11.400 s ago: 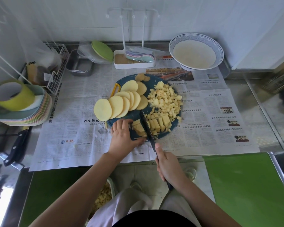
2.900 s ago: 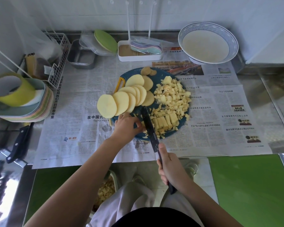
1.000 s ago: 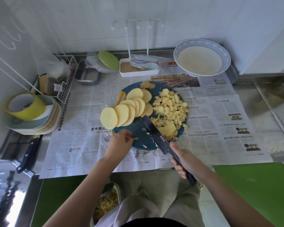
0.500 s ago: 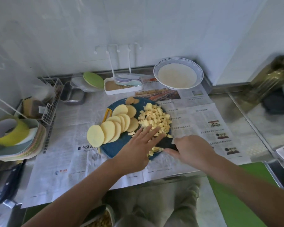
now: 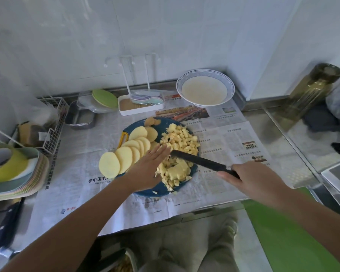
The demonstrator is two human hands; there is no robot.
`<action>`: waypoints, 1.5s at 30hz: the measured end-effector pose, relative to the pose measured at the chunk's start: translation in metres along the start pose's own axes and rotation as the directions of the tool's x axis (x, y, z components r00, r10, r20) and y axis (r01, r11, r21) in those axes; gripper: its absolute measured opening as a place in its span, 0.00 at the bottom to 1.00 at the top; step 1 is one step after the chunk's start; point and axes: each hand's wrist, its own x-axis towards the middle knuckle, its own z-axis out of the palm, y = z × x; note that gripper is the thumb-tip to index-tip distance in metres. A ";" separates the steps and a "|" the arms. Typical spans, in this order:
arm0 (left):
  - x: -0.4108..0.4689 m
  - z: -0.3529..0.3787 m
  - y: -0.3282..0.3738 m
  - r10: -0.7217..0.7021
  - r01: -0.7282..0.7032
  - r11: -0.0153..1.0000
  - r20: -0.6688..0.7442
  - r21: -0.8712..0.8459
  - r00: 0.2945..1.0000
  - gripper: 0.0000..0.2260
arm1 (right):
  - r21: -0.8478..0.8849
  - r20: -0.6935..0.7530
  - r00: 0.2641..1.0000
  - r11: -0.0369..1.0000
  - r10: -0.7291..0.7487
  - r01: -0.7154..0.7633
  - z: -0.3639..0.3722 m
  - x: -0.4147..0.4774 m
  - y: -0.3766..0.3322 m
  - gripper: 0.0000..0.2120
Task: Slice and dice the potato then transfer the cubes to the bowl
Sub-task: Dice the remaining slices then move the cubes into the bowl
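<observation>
With left hand [image 5: 147, 169] open flat and right hand [image 5: 251, 179] gripping knife [image 5: 196, 160], trap cubes [image 5: 176, 171] between palm and blade; carry level to bowl [image 5: 204, 89] beyond both hands.

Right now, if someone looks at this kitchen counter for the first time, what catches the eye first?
First, the heap of pale yellow potato cubes on the round dark blue cutting board, at the centre. The flat left hand is at the heap's left, and the long black knife, gripped by the right hand, reaches in from the right. A fan of round potato slices overlaps the board's left edge.
</observation>
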 end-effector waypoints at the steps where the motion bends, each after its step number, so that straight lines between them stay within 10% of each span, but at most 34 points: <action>1: 0.000 -0.003 -0.004 -0.015 0.013 0.999 -0.046 -0.051 0.999 0.35 | 0.153 0.048 0.999 0.988 0.023 -0.030 0.004 -0.001 -0.001 0.35; 8: -0.024 -0.027 -0.036 -0.336 0.223 0.928 -0.411 -0.298 0.848 0.12 | 0.769 0.463 0.864 0.574 -0.197 -0.282 0.053 0.004 -0.052 0.29; 15: -0.053 -0.021 -0.059 -0.701 0.647 0.707 -0.165 -0.285 0.694 0.48 | 0.789 0.574 0.781 0.422 -0.246 -0.446 0.087 0.015 -0.081 0.29; 34: -0.056 -0.004 -0.082 -0.792 0.734 0.580 -0.034 -0.354 0.609 0.54 | 0.853 0.390 0.911 0.318 0.137 -0.413 0.099 0.019 -0.094 0.32; 45: -0.041 -0.002 -0.068 -0.733 0.658 0.624 -0.025 -0.422 0.679 0.53 | 0.887 0.375 0.896 0.189 0.236 -0.421 0.105 0.015 -0.116 0.30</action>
